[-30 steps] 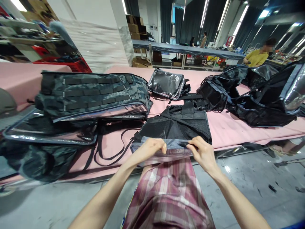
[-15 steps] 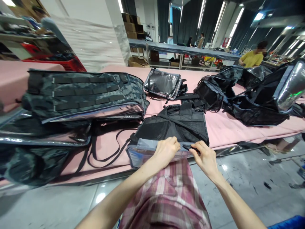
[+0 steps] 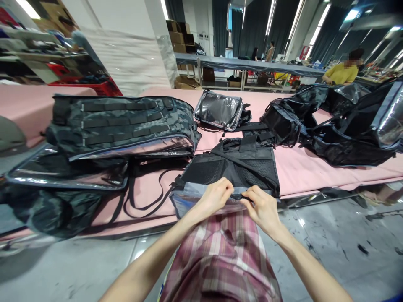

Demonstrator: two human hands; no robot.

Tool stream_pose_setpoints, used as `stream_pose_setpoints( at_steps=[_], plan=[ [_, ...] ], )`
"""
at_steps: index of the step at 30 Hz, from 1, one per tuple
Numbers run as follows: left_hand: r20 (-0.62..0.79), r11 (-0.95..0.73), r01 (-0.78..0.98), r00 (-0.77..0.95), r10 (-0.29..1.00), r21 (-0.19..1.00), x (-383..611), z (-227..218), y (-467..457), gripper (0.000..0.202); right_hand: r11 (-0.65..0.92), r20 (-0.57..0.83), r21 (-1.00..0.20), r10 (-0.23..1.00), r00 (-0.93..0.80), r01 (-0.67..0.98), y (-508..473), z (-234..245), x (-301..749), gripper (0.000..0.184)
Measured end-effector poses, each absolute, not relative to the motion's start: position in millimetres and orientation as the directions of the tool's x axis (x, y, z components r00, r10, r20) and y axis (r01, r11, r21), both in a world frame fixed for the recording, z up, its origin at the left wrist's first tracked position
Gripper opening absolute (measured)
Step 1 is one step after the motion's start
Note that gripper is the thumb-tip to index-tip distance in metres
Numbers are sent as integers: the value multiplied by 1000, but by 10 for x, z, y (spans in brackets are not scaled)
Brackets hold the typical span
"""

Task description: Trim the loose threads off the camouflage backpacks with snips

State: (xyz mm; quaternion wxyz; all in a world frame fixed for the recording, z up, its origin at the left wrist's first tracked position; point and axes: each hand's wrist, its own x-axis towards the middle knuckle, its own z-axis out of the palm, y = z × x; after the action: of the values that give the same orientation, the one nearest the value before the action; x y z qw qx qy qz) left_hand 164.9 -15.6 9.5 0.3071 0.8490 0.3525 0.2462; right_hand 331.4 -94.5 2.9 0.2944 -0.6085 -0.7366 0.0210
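A black backpack (image 3: 201,170) with mesh panels lies on the table's near side, its clear plastic panel with grey edging (image 3: 188,200) toward me. My left hand (image 3: 217,195) is closed on that edging, fingers pinched together. Just to its right, my right hand (image 3: 258,205) is closed round small black thread snips (image 3: 236,196), mostly hidden by the fingers. Their dark tip lies against the edging, pointing toward my left hand. Whether the blades are apart I cannot tell.
Camouflage backpacks (image 3: 126,121) are piled on the left of the pink-covered table (image 3: 299,176). A bag with a clear panel (image 3: 218,111) lies behind, and more black bags (image 3: 343,142) lie on the right. Loose straps (image 3: 141,209) trail left of my work. A person in yellow (image 3: 343,73) stands beyond.
My right hand has moved left along the edging with the snips, closer to my left hand. My left hand still pinches the edging. The view has shifted slightly.
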Motion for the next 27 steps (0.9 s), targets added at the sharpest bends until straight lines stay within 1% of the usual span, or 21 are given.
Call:
stream_pose_setpoints(
  at_steps=[2, 6, 12, 18, 20, 22, 23, 24, 25, 27],
  plan=[
    [203, -568, 439, 639, 742, 696, 1653, 86, -154, 19, 265, 398, -403, 913, -93, 876, -930, 17, 3302, 17],
    [208, -573, 429, 644, 736, 699, 1653, 68, -151, 19, 245, 361, -485, 930, -63, 839, -929, -6, 3321, 14],
    [218, -580, 411, 651, 727, 703, 1658, 63, -160, 20, 235, 342, -482, 937, -66, 844, -937, 12, 3318, 11],
    [196, -542, 397, 644, 740, 741, 1648, 105, -159, 20, 205, 265, -632, 963, -41, 748, -966, 80, 3372, 9],
    [130, -488, 364, 683, 719, 793, 1624, 153, -143, 22, 207, 277, -652, 961, -25, 729, -982, 93, 3431, 9],
    [48, -427, 328, 744, 666, 843, 1617, 201, -122, 33, 200, 341, -645, 939, 43, 738, -998, 93, 3512, 11],
    [34, -416, 329, 749, 662, 848, 1630, 217, -110, 38, 185, 379, -627, 921, 88, 757, -1005, 89, 3556, 13],
    [49, -431, 350, 727, 685, 832, 1657, 225, -98, 42, 164, 414, -599, 901, 128, 784, -1011, 81, 3599, 14],
    [94, -464, 389, 677, 730, 796, 1698, 223, -87, 41, 141, 441, -567, 884, 154, 812, -1014, 72, 3637, 15],
    [202, -526, 505, 562, 802, 685, 1813, 201, -66, 25, 107, 458, -513, 874, 166, 852, -1014, 52, 3693, 16]
  ],
)
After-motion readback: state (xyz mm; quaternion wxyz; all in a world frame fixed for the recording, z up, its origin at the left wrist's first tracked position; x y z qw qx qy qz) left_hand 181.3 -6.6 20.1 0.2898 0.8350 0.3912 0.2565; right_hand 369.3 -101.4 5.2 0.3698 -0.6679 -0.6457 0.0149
